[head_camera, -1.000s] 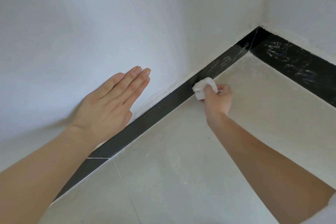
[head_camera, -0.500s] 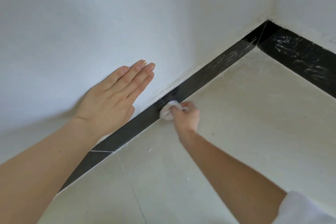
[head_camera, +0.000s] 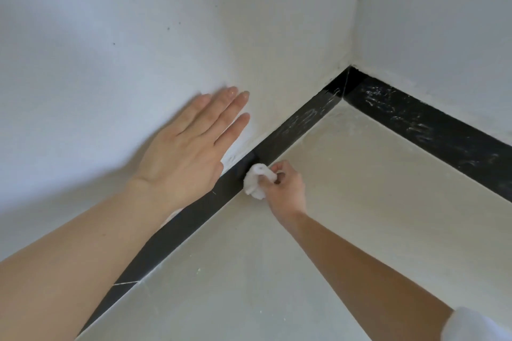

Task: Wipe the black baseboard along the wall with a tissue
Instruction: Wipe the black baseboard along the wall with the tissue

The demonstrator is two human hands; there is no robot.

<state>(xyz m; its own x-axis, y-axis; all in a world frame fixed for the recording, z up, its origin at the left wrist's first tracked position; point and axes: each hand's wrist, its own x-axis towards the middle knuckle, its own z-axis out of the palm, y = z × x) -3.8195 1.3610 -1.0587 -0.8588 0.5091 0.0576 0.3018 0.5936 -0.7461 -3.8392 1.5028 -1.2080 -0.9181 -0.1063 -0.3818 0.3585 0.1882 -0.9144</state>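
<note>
Head view: the tissue (head_camera: 256, 181) is held in the curled right hand (head_camera: 286, 188) and pressed on the baseboard (head_camera: 194, 219), the wall (head_camera: 110, 63) is touched by the flat left hand (head_camera: 188, 152), and marks (head_camera: 302, 122) near the corner (head_camera: 347, 75) could be missed if pressing is too soft.

Beige floor tiles (head_camera: 360, 202) — dusty nr corner; white sleeve (head_camera: 476, 327) btm right.

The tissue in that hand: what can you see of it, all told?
The tissue is white, soft-looking paper crumpled into a wad. The right hand grips it with curled fingers, which hide part of it. It lies against the black baseboard, at its lower edge by the pale floor tile. No dirt shows on it.
</note>
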